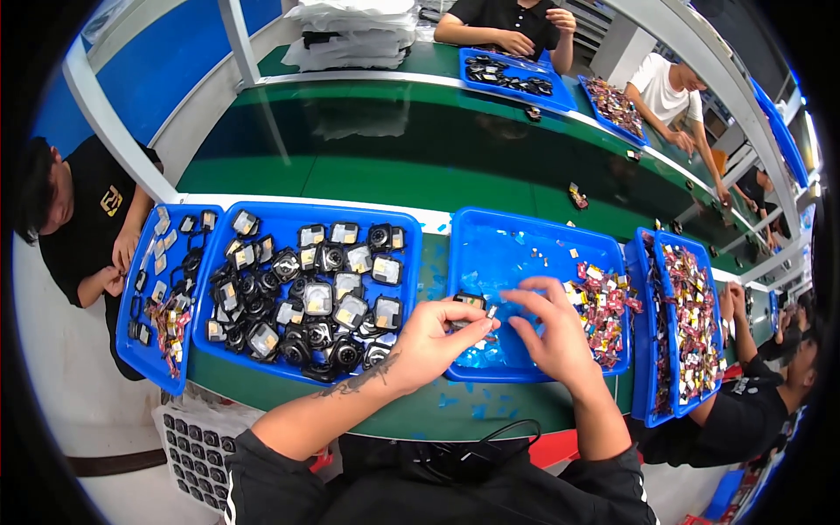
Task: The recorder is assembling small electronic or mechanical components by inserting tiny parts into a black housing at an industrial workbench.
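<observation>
Over the near edge of a blue tray (464, 254), my left hand (435, 337) pinches a small black camera-like housing (470, 301), which its fingers partly cover. A tiny pale piece (493, 311) shows beside that hand's fingertips; whether it is joined to the housing I cannot tell. My right hand (556, 337) is close by on the right, thumb and forefinger apart, with nothing visible between them. Under both hands, scraps of blue film (481, 354) lie in the tray. Small red-and-yellow wired parts (604, 306) are heaped at its right side.
To the left, a blue tray (413, 254) holds many black housings (318, 299). Stacked trays of wired parts (696, 324) stand right. Beyond runs a green conveyor belt (376, 166) with a loose wired part (577, 196). Co-workers sit left, right and across. A cable (507, 429) lies near my lap.
</observation>
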Tool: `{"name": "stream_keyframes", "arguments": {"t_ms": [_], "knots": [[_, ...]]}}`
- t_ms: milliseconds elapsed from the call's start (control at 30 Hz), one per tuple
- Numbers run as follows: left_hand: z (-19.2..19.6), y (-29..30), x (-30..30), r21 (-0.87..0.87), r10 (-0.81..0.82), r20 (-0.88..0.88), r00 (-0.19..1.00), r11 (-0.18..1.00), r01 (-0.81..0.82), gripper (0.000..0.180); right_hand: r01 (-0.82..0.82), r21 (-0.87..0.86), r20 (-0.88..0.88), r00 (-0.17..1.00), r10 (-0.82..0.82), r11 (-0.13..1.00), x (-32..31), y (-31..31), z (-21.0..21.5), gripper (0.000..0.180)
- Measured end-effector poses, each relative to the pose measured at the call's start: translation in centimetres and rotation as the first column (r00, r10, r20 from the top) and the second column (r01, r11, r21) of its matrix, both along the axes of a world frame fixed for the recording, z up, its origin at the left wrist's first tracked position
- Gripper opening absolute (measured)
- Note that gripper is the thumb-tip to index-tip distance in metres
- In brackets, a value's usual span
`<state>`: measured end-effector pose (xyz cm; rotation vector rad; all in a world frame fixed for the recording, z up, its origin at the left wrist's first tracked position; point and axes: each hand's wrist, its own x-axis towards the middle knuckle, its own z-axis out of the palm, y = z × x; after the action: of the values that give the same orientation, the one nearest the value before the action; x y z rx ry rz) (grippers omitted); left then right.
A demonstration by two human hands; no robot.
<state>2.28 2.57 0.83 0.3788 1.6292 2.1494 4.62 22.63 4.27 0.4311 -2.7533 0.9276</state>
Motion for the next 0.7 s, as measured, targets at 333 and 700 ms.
{"name": "stream_keyframes", "arguments": {"t_ms": [333,700], "knots": [[0.1,-0.4,0.2,0.116,-0.232,0.164,0.959,0.970,0.215,0.017,0.069,-0.845,0.267,0.914,0.305,0.531,0.9,-0.9,-0.9,0.014],[-0.4,0.2,0.5,0.096,-0.086,0.131,0.988,0.993,0.073,0.021,0.120,-0.597,0.234,0.972,0.028,0.793,0.9,-2.2,-1.9,0.014]]}}
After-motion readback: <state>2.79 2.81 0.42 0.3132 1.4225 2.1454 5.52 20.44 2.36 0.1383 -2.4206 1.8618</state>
